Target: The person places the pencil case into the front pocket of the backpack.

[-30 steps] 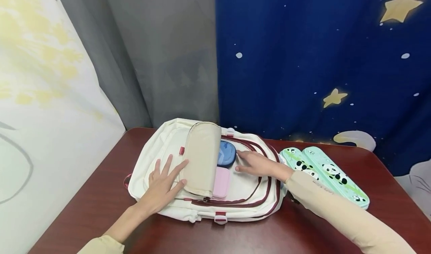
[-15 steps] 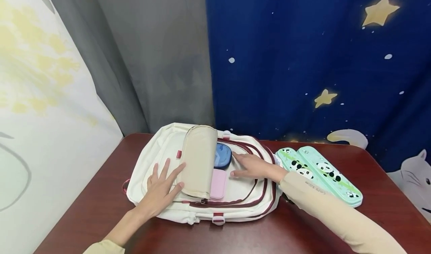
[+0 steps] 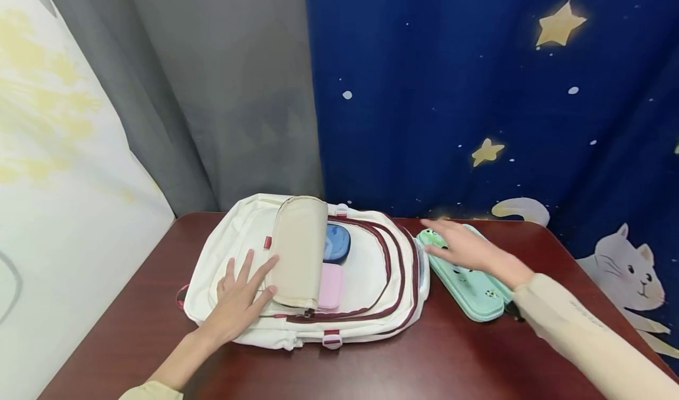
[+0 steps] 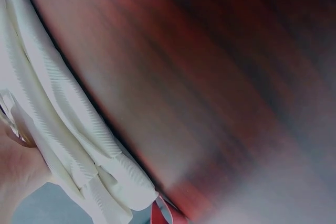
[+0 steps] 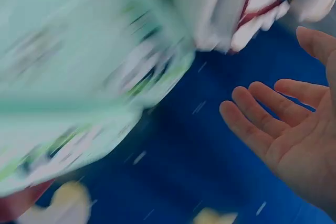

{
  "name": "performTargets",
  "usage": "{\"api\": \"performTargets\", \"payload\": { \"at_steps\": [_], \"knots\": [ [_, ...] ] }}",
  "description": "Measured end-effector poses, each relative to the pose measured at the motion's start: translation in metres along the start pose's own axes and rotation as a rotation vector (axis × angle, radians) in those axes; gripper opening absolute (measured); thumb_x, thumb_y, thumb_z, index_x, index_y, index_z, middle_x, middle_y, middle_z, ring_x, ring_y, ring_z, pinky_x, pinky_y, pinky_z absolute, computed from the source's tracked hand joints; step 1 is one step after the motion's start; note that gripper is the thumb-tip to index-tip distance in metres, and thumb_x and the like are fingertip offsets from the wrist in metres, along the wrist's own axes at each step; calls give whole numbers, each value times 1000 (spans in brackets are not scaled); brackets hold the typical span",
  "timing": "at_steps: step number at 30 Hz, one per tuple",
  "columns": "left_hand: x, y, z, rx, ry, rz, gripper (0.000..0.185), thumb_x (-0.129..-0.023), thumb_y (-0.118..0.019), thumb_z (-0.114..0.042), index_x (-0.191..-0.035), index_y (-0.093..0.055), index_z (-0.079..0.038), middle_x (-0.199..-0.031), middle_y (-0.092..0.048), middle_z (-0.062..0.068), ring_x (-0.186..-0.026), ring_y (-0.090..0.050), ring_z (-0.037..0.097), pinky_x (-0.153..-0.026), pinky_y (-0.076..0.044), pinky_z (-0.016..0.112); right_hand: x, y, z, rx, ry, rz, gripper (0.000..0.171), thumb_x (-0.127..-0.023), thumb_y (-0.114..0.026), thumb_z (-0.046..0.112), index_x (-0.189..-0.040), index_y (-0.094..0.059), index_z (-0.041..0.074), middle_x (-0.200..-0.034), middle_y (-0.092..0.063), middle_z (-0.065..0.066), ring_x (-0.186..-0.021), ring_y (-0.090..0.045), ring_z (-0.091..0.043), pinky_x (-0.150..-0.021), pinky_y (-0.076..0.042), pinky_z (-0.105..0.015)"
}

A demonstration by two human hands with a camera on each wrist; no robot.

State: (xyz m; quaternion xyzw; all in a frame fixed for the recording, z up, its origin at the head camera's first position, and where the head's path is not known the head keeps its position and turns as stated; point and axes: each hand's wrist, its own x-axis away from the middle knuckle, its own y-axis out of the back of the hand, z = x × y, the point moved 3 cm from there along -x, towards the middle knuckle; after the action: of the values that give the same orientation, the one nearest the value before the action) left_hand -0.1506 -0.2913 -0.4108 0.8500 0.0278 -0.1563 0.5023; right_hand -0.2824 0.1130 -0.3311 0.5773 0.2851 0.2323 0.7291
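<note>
A cream backpack (image 3: 368,253) with dark red zips lies on the table. Its beige flap (image 3: 299,253) is folded back to the left, showing a blue zip case (image 3: 337,242) and a pink flat item (image 3: 331,285) partly under it. My left hand (image 3: 239,300) rests with spread fingers on the bag at the flap's left edge. Over two mint-green panda pencil cases (image 3: 477,300), right of the bag, hovers my right hand (image 3: 467,245). The right wrist view shows that hand (image 5: 294,129) empty, fingers relaxed and apart from the blurred pencil cases (image 5: 79,51).
The dark red-brown table (image 3: 382,364) extends in front of the bag. Behind it hang a grey curtain (image 3: 239,93) and a blue star-patterned curtain (image 3: 403,123). A small dark object (image 3: 513,311) sits by the pencil cases, partly under my right forearm.
My right hand has moved right, from beside the blue case inside the bag to above the pencil cases. The left hand stays on the bag. The head view has turned slightly right.
</note>
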Motion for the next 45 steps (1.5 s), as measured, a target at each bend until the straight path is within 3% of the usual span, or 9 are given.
{"api": "performTargets", "payload": {
  "at_steps": [6,13,18,28,31,38,45],
  "knots": [
    [0,6,2,-8,-6,-1,54,-94,-48,-42,-145,-32,-32,-150,-13,26,-128,2,59,-87,-11,72,54,7,-52,41,-189,21,64,-89,-62,28,-136,-39,-9,-131,-44,-31,-120,-42,-46,-93,-35,-57],
    [3,13,9,-9,12,2,55,-95,-47,-42,-146,-30,-32,-150,-12,27,-129,4,59,-87,-10,72,94,-8,-78,44,-287,10,70,-85,-66,36,-130,-44,-12,-125,-47,-34,-112,-45,-48,-90,-35,-59],
    [8,15,12,-22,21,2,55,-95,-47,-42,-146,-28,-32,-149,-12,27,-129,4,58,-86,-11,73,105,-25,-80,14,-305,8,74,-83,-66,43,-130,-46,-11,-128,-44,-32,-112,-44,-48,-90,-35,-59],
    [20,17,14,-21,31,-11,56,-96,-46,-38,-147,-26,-31,-149,-11,29,-128,5,59,-84,-11,75,108,-41,-84,41,-315,23,59,-90,-57,30,-139,-41,3,-139,-32,-32,-115,-43,-49,-91,-35,-59],
    [19,15,12,-22,26,-14,56,-96,-46,-38,-147,-26,-32,-148,-12,29,-128,4,60,-84,-11,75,114,-42,-88,51,-323,24,57,-92,-54,29,-142,-37,5,-142,-27,-30,-114,-43,-49,-89,-36,-59],
    [14,11,8,-17,7,-13,56,-96,-47,-37,-147,-26,-31,-148,-12,30,-127,3,61,-84,-11,74,127,-46,-94,59,-342,11,74,-89,-55,48,-146,-28,11,-144,-21,-28,-112,-41,-52,-88,-34,-62],
    [-1,2,-4,8,-25,12,56,-96,-46,-39,-147,-26,-31,-149,-11,29,-129,5,59,-86,-10,74,148,-45,-111,68,-395,-35,75,-87,-60,43,-145,-26,10,-131,-27,-37,-103,-42,-50,-77,-40,-59]
  ]
}}
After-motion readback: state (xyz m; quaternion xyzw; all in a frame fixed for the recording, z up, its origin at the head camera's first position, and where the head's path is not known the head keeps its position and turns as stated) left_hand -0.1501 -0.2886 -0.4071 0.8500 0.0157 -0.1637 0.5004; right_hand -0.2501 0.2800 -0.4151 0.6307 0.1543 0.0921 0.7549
